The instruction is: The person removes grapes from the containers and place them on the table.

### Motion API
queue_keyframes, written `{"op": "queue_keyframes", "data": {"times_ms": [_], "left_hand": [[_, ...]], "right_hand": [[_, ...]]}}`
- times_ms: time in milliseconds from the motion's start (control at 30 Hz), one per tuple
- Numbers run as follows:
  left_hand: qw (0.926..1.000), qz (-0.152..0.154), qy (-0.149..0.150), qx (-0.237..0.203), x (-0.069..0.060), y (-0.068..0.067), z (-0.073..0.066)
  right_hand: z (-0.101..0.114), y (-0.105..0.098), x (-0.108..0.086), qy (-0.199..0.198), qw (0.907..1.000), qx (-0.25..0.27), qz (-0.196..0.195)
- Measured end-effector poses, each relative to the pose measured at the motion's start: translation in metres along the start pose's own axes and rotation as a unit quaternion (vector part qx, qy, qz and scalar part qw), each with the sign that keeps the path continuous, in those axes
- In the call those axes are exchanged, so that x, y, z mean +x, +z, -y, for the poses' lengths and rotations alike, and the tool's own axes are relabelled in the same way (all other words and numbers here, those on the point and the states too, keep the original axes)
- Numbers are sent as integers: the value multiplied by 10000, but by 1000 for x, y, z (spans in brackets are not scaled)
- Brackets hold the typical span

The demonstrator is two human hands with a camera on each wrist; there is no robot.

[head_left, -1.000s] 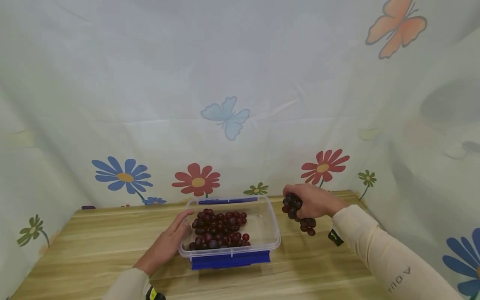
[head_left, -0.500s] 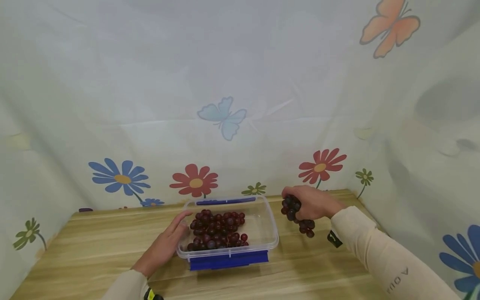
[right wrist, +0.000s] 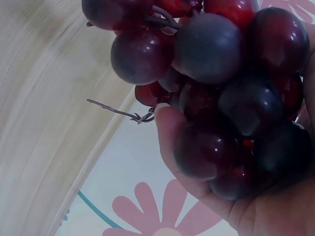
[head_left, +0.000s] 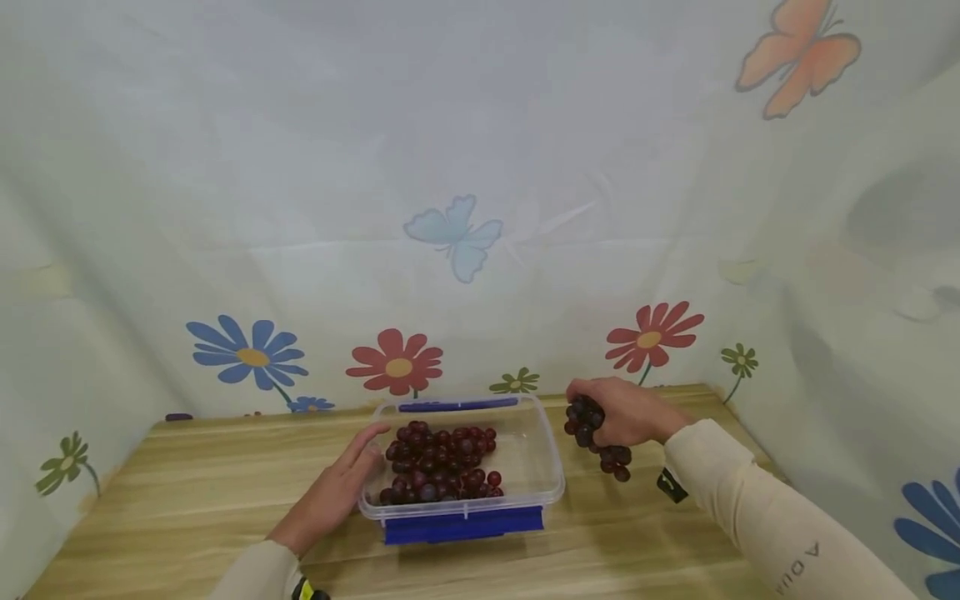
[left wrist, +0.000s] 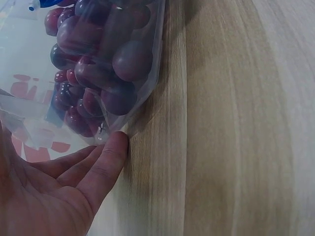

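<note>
A clear plastic food container (head_left: pixel 525 467) with blue clip flaps stands on the wooden table, uncovered. Bunches of dark red grapes (head_left: pixel 431 458) lie in its left and front part. My left hand (head_left: pixel 333 492) rests against the container's left wall, fingers fairly straight; in the left wrist view, the fingertips (left wrist: pixel 117 140) touch the clear wall near its lower edge. To the right of the container, my right hand (head_left: pixel 626 410) grips another bunch of grapes (right wrist: pixel 211 98) from above. A bare stem pokes out beside the thumb in the right wrist view, and some grapes hang below the hand.
The wooden table (head_left: pixel 210 475) ends at the back against a white cloth (head_left: pixel 300 167) printed with flowers and butterflies. The cloth also rises on both sides. A small dark purple object (head_left: pixel 178 417) is at the back left table edge.
The head view shifts slightly. Both hands keep nearly the same places: the left on the container's wall, the right around the bunch of grapes.
</note>
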State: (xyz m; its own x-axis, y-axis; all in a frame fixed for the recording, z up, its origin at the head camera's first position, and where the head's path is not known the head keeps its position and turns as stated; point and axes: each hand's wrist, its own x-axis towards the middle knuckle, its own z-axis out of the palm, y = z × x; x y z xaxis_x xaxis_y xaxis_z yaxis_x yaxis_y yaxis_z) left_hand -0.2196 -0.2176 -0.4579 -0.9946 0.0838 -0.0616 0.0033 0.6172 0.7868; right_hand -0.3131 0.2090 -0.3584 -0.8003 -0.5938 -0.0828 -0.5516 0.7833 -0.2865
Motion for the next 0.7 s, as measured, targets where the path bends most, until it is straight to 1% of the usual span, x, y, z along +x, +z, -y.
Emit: {"op": "queue_keyframes", "data": {"times_ms": [200, 367, 700], "left_hand": [[10000, 30, 24, 12, 3, 0, -1], [10000, 21, 34, 39, 3, 0, 0], [9999, 46, 28, 85, 1, 0, 0]], "right_hand": [[1, -1, 0, 98, 9999, 52, 16], [2, 0, 0, 81, 10000, 31, -7], [0, 5, -3, 175, 9998, 81, -57]]}}
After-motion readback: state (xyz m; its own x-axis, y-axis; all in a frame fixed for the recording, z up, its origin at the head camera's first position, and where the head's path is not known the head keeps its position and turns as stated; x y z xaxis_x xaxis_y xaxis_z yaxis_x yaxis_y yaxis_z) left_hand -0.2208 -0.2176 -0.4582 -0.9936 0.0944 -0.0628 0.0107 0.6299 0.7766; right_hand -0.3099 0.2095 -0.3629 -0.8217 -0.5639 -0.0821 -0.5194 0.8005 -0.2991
